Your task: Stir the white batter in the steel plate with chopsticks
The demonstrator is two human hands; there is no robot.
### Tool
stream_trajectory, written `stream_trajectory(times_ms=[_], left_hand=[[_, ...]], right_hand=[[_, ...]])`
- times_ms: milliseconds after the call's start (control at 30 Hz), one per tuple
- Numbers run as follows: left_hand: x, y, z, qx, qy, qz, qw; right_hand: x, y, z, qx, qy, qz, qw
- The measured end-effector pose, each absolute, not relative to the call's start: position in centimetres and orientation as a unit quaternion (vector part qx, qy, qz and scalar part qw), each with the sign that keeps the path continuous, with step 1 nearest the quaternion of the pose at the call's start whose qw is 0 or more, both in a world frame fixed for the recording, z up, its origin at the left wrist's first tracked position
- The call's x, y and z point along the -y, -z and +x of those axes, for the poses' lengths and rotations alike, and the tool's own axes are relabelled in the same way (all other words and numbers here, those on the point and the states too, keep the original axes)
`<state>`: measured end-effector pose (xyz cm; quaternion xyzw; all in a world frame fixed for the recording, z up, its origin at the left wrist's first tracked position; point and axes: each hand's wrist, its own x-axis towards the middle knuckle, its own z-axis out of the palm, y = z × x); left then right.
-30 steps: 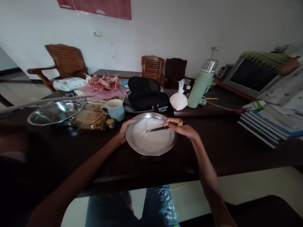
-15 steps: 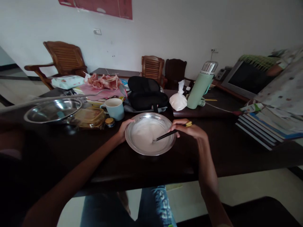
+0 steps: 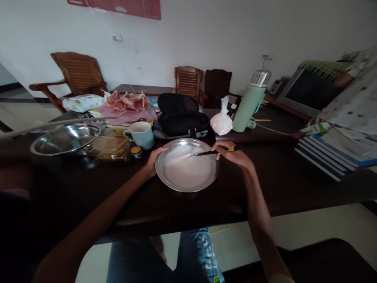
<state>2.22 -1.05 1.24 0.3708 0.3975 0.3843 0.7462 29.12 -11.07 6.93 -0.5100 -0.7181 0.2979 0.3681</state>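
A round steel bowl (image 3: 187, 188) stands on the dark table, with a pale, milky batter (image 3: 185, 169) inside. My left hand (image 3: 153, 160) grips the bowl's left rim, thumb on the edge and the other fingers hidden behind its wall. Black chopsticks (image 3: 206, 153) with gold ends are held in my right hand (image 3: 231, 154), over the bowl's right rim. Their tips dip into the batter toward the far side. A knotted plastic bag of white powder (image 3: 221, 124) sits behind the bowl.
To the left are a blue mug (image 3: 141, 135), a small jar (image 3: 136, 152), a plastic food box (image 3: 110, 146) and an empty steel basin (image 3: 66, 139). Behind lie a black bag (image 3: 181, 118) and a green thermos (image 3: 250, 104). Stacked books (image 3: 332, 155) and another person's sleeve (image 3: 353, 90) are at right.
My right hand has shifted the chopsticks up and away, their tips moving from the middle of the batter toward the far side. My left hand stays on the rim.
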Motion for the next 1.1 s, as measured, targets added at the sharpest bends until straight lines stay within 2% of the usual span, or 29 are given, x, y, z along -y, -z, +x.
stream_trajectory(times_ms=[167,300,467,633,800,1000,1100], left_hand=[[1.0,-1.2,2.2,-0.414,-0.379,0.367,0.742],[1.2,-1.6,2.3,-0.428,-0.382,0.357,0.737],[1.4,-1.8,2.3,-0.412,-0.377,0.363,0.746],[1.3,-1.6,2.3,-0.402,-0.384,0.366,0.746],[1.3,-1.7,2.3,-0.405,-0.382,0.365,0.746],[1.2,-1.5,2.4,-0.404,-0.379,0.361,0.75],[1.2,-1.4,2.3,-0.413,-0.376,0.362,0.747]], right_hand=[[11.3,-7.2,29.0,0.736,-0.4,-0.444,0.318],[11.4,-7.2,29.1,0.73,-0.336,-0.484,0.346],[11.4,-7.1,29.3,0.734,-0.389,-0.451,0.326],[11.3,-7.0,29.1,0.726,-0.326,-0.488,0.357],[11.5,-7.2,28.9,0.738,-0.402,-0.442,0.314],[11.4,-7.2,30.0,0.71,-0.282,-0.532,0.365],[11.6,-7.3,29.5,0.736,-0.352,-0.482,0.32]])
